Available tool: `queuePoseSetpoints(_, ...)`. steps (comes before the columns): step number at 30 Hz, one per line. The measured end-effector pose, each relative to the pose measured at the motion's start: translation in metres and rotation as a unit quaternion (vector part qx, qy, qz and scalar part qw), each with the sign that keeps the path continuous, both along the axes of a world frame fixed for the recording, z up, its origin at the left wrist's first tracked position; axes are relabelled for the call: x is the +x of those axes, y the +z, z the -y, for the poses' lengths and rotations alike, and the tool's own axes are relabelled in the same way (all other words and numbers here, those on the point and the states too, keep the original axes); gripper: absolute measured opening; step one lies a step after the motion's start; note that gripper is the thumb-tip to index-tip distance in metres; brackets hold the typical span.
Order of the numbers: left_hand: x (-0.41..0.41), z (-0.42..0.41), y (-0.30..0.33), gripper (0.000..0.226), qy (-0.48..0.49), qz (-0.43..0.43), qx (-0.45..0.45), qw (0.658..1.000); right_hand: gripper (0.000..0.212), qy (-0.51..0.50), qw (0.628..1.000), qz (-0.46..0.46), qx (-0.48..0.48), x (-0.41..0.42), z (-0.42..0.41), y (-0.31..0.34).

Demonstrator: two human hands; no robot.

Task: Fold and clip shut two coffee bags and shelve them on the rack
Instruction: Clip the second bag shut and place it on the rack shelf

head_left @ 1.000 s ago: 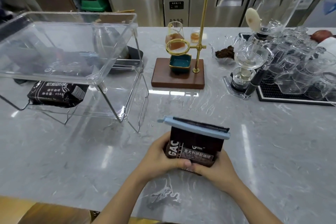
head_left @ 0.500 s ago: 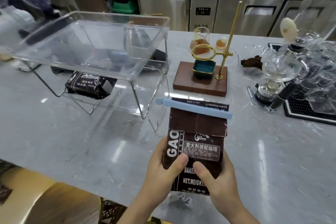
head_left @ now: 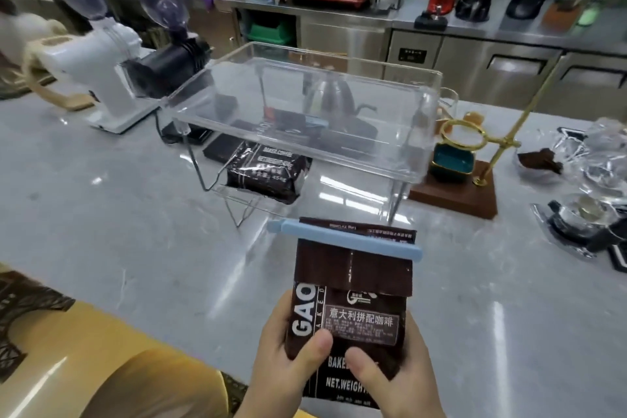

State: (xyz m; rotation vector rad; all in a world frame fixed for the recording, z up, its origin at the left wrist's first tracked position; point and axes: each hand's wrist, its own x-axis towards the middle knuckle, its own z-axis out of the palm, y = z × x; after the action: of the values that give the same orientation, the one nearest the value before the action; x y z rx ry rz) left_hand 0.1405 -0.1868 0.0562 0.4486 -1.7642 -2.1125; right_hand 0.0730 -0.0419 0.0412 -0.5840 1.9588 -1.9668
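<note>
While both hands, left (head_left: 288,355) and right (head_left: 398,375), grip the clipped bag (head_left: 353,309) at six o'clock, we should carry it level to the rack (head_left: 305,146) at twelve. We'd slide it onto the lower shelf beside the first bag (head_left: 268,173), clip (head_left: 342,243) clear of the wire legs.

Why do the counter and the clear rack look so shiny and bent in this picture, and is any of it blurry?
Head view: overhead lights leave white streaks of glare on the marble counter and the clear rack, hazing the shelved coffee bag seen through it. The wide-angle lens bows straight edges near the frame's borders. The grinders at upper left are smeared by motion blur, while the held coffee bag, its blue clip and both hands stay fairly sharp.
</note>
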Motion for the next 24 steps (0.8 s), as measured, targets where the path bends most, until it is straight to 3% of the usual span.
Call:
queuePoseSetpoints(2,0.002,0.016,0.0,0.063,0.02,0.013,0.003,1.0,0.058,0.002,1.0,-0.004,0.016,0.002,0.017,0.004)
queuePoseSetpoints(7,-0.003,0.056,-0.001,0.04,0.003,0.047,0.013,0.999,0.054,0.018,0.999,0.017,0.043,0.004,0.048,0.017)
queuePoseSetpoints(10,-0.008,0.072,0.001,0.051,0.0,0.059,0.039,0.997,0.058,0.029,0.998,0.022,0.057,0.003,0.055,0.025)
queuePoseSetpoints(14,-0.021,0.082,0.01,0.047,-0.018,0.054,0.05,0.997,0.062,0.013,0.998,0.026,0.05,-0.004,0.06,0.035)
queuePoseSetpoints(21,-0.039,0.092,0.035,0.059,-0.044,0.027,-0.01,0.999,0.099,0.039,0.998,0.022,0.04,-0.016,0.065,0.051)
queuePoseSetpoints(24,-0.043,0.092,0.042,0.068,-0.071,0.009,-0.038,0.997,0.1,0.011,0.999,0.002,0.039,-0.017,0.071,0.054)
